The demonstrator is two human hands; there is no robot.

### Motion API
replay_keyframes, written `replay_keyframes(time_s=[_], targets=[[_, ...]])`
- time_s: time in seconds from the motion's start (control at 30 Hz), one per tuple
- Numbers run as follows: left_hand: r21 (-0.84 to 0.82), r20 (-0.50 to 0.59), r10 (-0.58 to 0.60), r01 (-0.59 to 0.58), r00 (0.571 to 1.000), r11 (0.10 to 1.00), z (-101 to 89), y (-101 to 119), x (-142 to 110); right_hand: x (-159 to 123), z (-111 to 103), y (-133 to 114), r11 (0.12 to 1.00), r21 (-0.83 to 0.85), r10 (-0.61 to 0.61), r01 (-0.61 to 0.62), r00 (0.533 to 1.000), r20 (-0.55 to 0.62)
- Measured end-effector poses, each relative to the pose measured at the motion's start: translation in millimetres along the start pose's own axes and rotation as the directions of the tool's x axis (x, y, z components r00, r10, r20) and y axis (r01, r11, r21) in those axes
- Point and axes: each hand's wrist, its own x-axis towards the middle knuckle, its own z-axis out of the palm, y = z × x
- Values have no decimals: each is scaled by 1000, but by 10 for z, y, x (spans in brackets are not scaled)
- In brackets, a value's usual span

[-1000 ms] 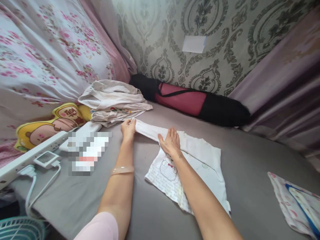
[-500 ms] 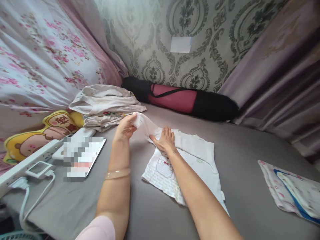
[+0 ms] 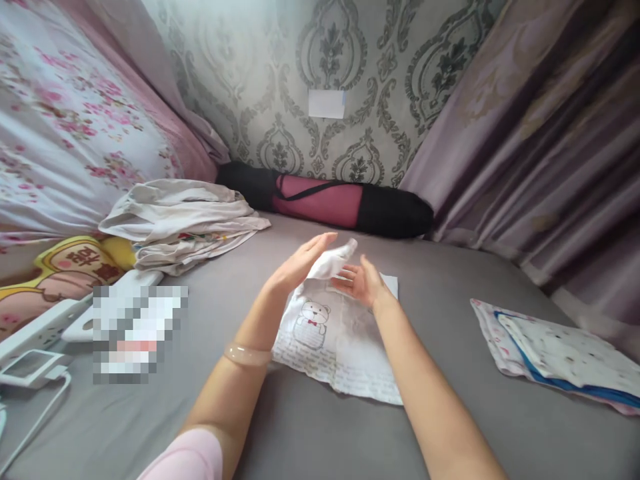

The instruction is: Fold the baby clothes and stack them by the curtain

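Note:
A white baby shirt (image 3: pixel 367 360) with a bear print and rows of small lettering lies on the grey bed sheet. Part of it, probably a sleeve, stands up as a lifted white flap (image 3: pixel 330 262) between my hands. My left hand (image 3: pixel 300 263) is at the flap's left side, fingers stretched out straight and together, its palm turned inward; I cannot tell how firmly it touches. Over the right half of the shirt, my right hand (image 3: pixel 364 283) is open, thumb up and fingers apart, fingertips close to the flap. A translucent bangle (image 3: pixel 247 355) circles my left forearm.
Crumpled pale clothes (image 3: pixel 175 217) are heaped at back left. A black and pink long bag (image 3: pixel 320 202) lies along the wall. Folded clothes (image 3: pixel 565 347) rest at right. A power strip (image 3: pixel 40 327), charger (image 3: pixel 33 369), cable and blurred device (image 3: pixel 135 333) occupy the left.
My left hand has swung right, bringing the stretched white cloth in over the shirt. My right hand has lifted off the shirt and opened. The view has shifted to the right.

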Motion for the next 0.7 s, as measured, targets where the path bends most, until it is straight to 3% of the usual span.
replay_keyframes(time_s=[0.07,0.17,0.23,0.3,0.37,0.47,0.57,0.7], targets=[[96,28,-22,19,999,995,-27,-44,1,-17,-158,12,999,36,26,-24,998,-53],[229,-102,-89,111,991,967,-221,-152,38,-5,-286,61,997,52,64,-58,989,-131],[346,-132,-150,188,980,919,-350,-227,63,4,-301,90,989,131,86,-68,986,-141],[467,-74,-191,203,979,861,-409,-299,80,7,-288,101,981,185,92,-62,984,-155],[582,34,-182,128,983,803,-380,-377,91,7,-276,96,988,152,63,-36,982,-177],[692,179,-160,-9,971,722,-230,-513,95,30,-302,96,991,-10,-131,131,978,-165],[787,135,-246,47,960,615,-91,-644,76,93,-371,148,911,-265,-363,315,919,-156],[832,92,-305,95,948,547,-57,-730,39,175,-450,229,747,-616,-464,251,860,-212]])
